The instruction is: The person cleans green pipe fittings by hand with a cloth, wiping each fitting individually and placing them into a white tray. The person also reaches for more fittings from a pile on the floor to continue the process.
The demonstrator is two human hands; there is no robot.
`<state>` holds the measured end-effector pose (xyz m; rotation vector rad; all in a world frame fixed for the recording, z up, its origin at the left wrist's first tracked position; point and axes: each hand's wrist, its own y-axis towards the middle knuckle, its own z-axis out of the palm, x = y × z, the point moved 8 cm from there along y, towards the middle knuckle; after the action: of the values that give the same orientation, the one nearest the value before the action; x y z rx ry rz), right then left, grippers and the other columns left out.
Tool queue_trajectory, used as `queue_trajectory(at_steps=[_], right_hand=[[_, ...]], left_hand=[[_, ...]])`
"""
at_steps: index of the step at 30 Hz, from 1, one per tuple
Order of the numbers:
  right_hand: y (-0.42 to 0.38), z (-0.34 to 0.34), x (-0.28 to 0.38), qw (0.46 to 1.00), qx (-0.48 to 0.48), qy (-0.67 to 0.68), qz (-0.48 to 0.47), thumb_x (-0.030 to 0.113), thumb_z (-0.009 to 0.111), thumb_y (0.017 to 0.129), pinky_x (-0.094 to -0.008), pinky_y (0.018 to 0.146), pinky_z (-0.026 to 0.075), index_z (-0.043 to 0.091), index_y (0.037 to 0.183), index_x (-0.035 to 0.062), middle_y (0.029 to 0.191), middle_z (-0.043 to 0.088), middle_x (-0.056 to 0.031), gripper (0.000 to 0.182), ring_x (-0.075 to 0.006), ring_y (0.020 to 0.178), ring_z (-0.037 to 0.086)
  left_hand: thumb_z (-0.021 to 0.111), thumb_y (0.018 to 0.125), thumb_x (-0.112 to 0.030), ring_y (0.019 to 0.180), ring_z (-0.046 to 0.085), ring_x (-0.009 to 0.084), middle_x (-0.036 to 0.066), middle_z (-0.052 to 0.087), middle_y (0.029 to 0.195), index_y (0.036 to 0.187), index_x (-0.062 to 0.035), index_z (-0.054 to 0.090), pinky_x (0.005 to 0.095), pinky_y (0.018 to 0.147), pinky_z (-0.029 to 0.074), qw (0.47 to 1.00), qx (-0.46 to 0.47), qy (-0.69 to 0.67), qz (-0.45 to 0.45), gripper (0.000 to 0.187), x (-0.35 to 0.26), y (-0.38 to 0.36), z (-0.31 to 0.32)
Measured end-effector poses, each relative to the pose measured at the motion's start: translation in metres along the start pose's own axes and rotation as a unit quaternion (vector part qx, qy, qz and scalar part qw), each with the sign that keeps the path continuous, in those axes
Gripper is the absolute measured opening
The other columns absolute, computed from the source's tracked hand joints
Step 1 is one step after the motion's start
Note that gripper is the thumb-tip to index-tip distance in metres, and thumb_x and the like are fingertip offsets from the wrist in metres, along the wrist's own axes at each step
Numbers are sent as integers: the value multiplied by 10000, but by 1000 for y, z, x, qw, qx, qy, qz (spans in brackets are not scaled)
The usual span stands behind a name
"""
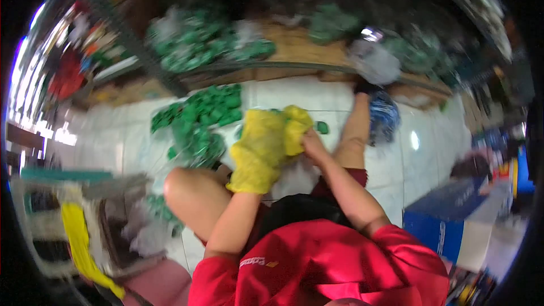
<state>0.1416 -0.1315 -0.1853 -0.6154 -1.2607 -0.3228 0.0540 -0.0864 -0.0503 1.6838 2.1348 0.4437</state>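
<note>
My left hand is inside a baggy yellow glove that reaches to the wrist, and its fingers are hidden and smeared. Against it, on the right, is a second bunched yellow glove. My bare right hand grips this bunched piece at its lower right edge. Both hands are in front of my body, over the tiled floor between my legs. A small green piece lies just right of the gloves. Left of them is a heap of green pieces, partly in clear plastic.
A low shelf ahead carries clear bags of green pieces. A blue bag sits by my right leg. On the right stands a blue box; on the left, a chair-like frame with a yellow strip.
</note>
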Motion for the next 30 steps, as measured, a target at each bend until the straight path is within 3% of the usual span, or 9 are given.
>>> queue_trajectory(at_steps=[2,5,7,10,15,22,24,25,30], right_hand=[[19,-17,-20,937,-37,-323,-130,81,450,831,-361,807,420,501,1117,4,1033,574,-187,300,-322,944,548],[22,-7,-20,854,-4,-515,-75,112,403,835,-393,809,410,519,1062,6,1018,547,-232,276,-366,950,516],[23,-36,-53,977,-206,-45,33,177,380,854,-394,823,404,521,1066,16,1027,552,-219,301,-362,974,509],[22,-16,-30,993,-4,-106,-59,257,430,866,-278,784,404,554,1034,8,957,574,-82,325,-174,880,530],[-2,3,32,976,-54,-194,-86,220,451,859,-318,908,360,431,1185,-21,1156,499,-117,406,-217,1077,467],[36,-6,-27,963,-131,103,213,220,475,830,-339,724,437,547,1045,3,962,586,-200,314,-278,837,575],[80,-14,-66,992,-51,-62,-101,207,498,837,-322,650,441,565,992,1,886,593,-91,266,-168,791,553],[51,-2,-26,979,-121,153,52,177,512,825,-313,678,439,563,976,1,873,597,-87,238,-165,788,555],[-20,47,98,940,-45,-200,-272,234,589,756,-349,870,393,411,1175,8,1076,515,-180,507,-284,1025,505]], left_hand=[[559,714,-227,867,496,352,181,539,906,921,-28,553,407,761,398,998,63,7,-12,287,-8,9,4],[525,734,-184,832,520,311,150,561,874,879,-57,579,396,730,415,983,165,49,-58,200,-3,14,4],[516,744,-171,835,522,304,143,557,873,904,-58,570,377,729,422,985,156,-14,-72,203,-5,22,-7],[511,750,-159,844,522,295,136,552,879,938,-57,554,358,734,427,981,150,-84,-90,218,-6,21,-7],[534,736,-164,879,516,291,141,545,912,984,-45,526,356,766,416,977,144,-130,-86,275,1,13,-7],[566,715,-172,928,508,285,147,535,958,1047,-28,487,353,811,402,969,132,-187,-94,370,-11,5,-6],[575,709,-174,942,505,284,149,533,972,1066,-24,476,352,824,398,966,127,-204,-96,399,-7,3,-6],[580,707,-175,949,504,283,150,531,978,1075,-21,471,352,831,395,964,124,-211,-99,414,-1,7,-5],[602,692,-180,983,498,279,154,524,1012,1120,-9,443,350,863,385,956,104,-248,-117,488,23,14,-2]])
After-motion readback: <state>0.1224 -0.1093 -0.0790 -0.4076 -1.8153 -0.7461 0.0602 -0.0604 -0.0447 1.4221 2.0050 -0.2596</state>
